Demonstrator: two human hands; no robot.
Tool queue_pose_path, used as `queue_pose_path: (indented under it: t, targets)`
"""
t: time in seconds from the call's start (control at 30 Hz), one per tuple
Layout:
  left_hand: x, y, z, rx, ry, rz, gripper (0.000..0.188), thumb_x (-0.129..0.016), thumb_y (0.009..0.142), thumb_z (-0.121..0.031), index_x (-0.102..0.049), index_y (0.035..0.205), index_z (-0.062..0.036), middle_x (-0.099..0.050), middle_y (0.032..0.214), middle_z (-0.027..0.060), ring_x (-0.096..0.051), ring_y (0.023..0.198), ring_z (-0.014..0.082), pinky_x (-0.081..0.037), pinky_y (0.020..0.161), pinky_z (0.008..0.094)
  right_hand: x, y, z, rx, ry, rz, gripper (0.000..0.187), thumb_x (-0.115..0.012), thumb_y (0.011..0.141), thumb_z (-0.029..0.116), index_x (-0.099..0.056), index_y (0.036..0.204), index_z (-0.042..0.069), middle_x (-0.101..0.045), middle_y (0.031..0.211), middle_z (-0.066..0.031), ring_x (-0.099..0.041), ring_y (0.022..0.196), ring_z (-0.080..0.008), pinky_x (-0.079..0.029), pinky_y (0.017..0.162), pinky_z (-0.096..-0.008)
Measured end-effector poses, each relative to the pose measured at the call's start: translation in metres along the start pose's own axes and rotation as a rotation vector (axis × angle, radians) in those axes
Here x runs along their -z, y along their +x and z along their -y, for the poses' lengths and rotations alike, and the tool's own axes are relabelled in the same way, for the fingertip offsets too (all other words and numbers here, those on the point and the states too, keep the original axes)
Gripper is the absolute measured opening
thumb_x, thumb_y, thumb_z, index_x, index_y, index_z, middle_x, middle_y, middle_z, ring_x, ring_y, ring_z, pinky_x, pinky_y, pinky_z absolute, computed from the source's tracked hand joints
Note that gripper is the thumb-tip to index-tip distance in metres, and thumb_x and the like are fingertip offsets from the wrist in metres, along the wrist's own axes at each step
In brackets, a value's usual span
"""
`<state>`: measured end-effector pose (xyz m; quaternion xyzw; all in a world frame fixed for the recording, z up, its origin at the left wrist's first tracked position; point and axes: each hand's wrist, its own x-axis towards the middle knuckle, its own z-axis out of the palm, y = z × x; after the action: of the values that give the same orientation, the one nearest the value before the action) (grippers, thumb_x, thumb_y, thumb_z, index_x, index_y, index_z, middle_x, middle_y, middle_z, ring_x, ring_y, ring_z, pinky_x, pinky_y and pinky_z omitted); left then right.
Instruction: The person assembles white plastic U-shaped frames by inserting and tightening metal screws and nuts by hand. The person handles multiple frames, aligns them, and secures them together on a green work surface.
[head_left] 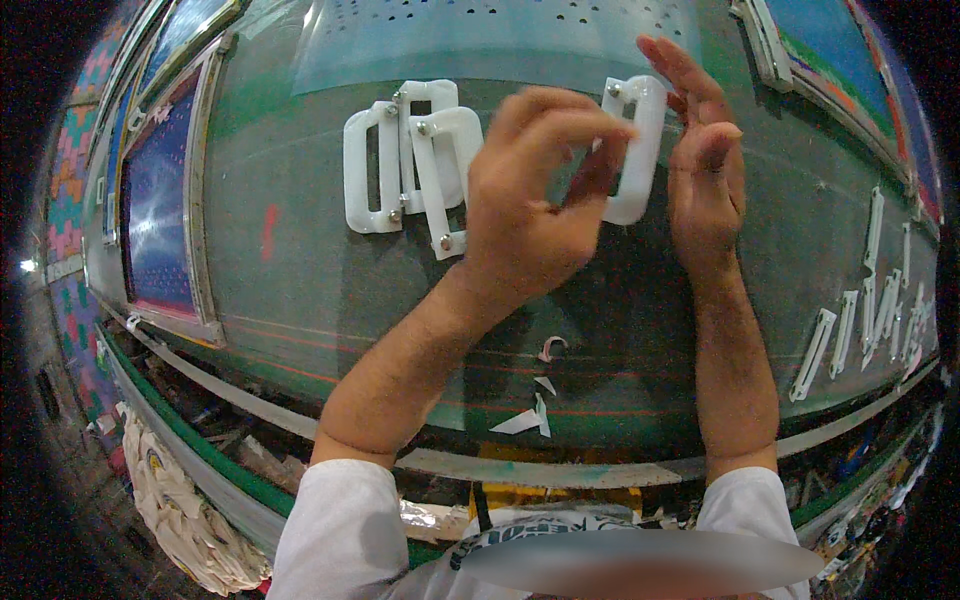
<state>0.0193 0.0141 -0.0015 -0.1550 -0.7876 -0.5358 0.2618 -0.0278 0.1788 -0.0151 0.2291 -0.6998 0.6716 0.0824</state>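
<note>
A white, rounded handle-shaped frame [648,150] with a long slot and a metal bolt lies on the dark green table between my hands. Over its left side, my left hand [535,190] is curled in a pinch, its fingers slightly blurred; whatever they hold is too small to make out. My right hand [708,180] stands on edge along the frame's right side, fingers stretched out and holding nothing. Left of my left hand, several more white frames with bolts overlap, among them a slotted frame [357,180] and a tilted frame [430,175] partly covered by that hand.
Paper scraps [540,415] and a curled strip [552,348] lie near the front edge. Several narrow white strips [815,355] are spread at the right. A framed blue screen [160,200] stands at the left, and a perforated translucent sheet [480,40] lies at the back.
</note>
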Motion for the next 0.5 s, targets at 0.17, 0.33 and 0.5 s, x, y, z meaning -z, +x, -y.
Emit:
queue_pose_path:
  t: [0.17, 0.33, 0.5]
  targets:
    - [-0.005, -0.009, -0.01, -0.25, -0.048, 0.403, 0.024, -0.069, 0.069, -0.002, -0.067, 0.093, -0.0077, -0.064, 0.101, 0.0105, -0.064, 0.095, 0.03, -0.054, 0.081, 0.0407, 0.001, 0.002, -0.007, 0.082, 0.021, -0.109, 0.076, -0.027, 0.104, 0.062, -0.055, 0.135, -0.001, -0.059, 0.137, -0.0156, -0.054, 0.127, -0.0257, -0.034, 0.112, -0.0394]
    - [-0.009, -0.014, -0.008, -0.369, 0.117, 0.569, 0.017, -0.067, 0.073, -0.01, -0.067, 0.09, -0.0076, -0.062, 0.105, 0.0089, -0.06, 0.102, 0.0272, -0.049, 0.09, 0.0394, 0.009, 0.0, 0.004, 0.094, -0.148, -0.223, 0.035, -0.051, 0.106, 0.032, -0.063, 0.122, 0.002, -0.068, 0.121, -0.0132, -0.062, 0.116, -0.0248, -0.044, 0.104, -0.0383]
    - [-0.004, -0.011, -0.002, -0.345, 0.243, 0.594, 0.018, -0.065, 0.073, -0.008, -0.068, 0.092, -0.0071, -0.063, 0.109, 0.0089, -0.059, 0.108, 0.0271, -0.048, 0.095, 0.0404, 0.044, 0.029, 0.03, 0.283, -0.725, -0.103, 0.019, -0.057, 0.1, 0.012, -0.067, 0.114, 0.004, -0.069, 0.113, -0.0124, -0.066, 0.107, -0.0244, -0.051, 0.095, -0.0362]
